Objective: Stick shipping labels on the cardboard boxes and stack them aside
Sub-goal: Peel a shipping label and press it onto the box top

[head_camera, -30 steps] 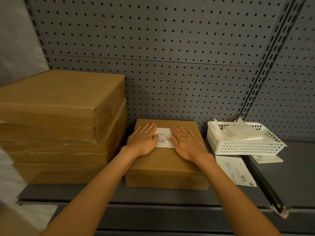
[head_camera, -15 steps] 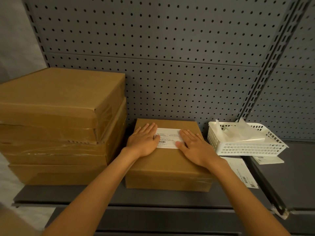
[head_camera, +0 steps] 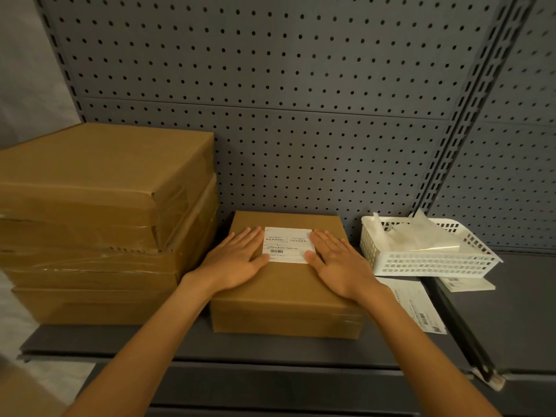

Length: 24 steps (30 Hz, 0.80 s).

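Cardboard, plain brown and matte, makes up the small box [head_camera: 285, 284] at the middle of the shelf [head_camera: 120, 344]. A white rectangular label [head_camera: 287, 244] with fine print and a barcode lies flat on its top. The left hand [head_camera: 236, 261] and right hand [head_camera: 340, 264] both press down flat with fingers straight, one at each side edge of the label. Just to the left stands a stack of boxes [head_camera: 96, 224] — larger, with glossy tape at the seams. To the right sits a white plastic basket [head_camera: 421, 251] of lattice walls holding translucent sheets; paper sheets [head_camera: 418, 305] lie beside it. The shelf is dark grey metal — a perforated panel [head_camera: 270, 100] rises behind.
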### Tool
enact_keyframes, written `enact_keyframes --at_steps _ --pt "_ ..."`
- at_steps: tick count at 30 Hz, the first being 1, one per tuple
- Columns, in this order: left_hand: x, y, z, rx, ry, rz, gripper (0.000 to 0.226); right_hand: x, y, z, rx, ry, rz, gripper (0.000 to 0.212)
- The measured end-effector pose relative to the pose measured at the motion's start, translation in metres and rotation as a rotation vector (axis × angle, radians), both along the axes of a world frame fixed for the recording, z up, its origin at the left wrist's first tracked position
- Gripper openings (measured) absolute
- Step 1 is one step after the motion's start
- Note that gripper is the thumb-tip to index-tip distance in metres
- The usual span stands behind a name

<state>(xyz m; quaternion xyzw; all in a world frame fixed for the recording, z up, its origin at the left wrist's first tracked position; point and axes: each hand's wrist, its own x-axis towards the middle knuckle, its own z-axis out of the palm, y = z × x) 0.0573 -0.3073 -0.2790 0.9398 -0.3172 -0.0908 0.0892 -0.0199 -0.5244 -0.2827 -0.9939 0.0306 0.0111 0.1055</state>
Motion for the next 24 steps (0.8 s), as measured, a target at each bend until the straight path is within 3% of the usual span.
enact_keyframes --at_steps 7,11,20,24 --pt "-0.013 0.002 0.002 -0.058 0.000 0.070 0.059 -0.003 0.001 0.002 0.052 -0.030 0.014 0.061" --pt "-0.014 0.004 0.000 -0.172 0.046 0.184 0.064 -0.011 -0.006 0.006 0.239 -0.102 -0.055 0.060" --pt "-0.028 0.001 0.000 -0.635 0.399 0.522 0.071 -0.033 -0.019 0.009 0.627 -0.122 -0.170 0.067" --pt "-0.038 0.011 -0.002 -0.867 0.629 0.651 0.084 -0.047 -0.028 0.006 0.991 -0.086 -0.331 0.070"
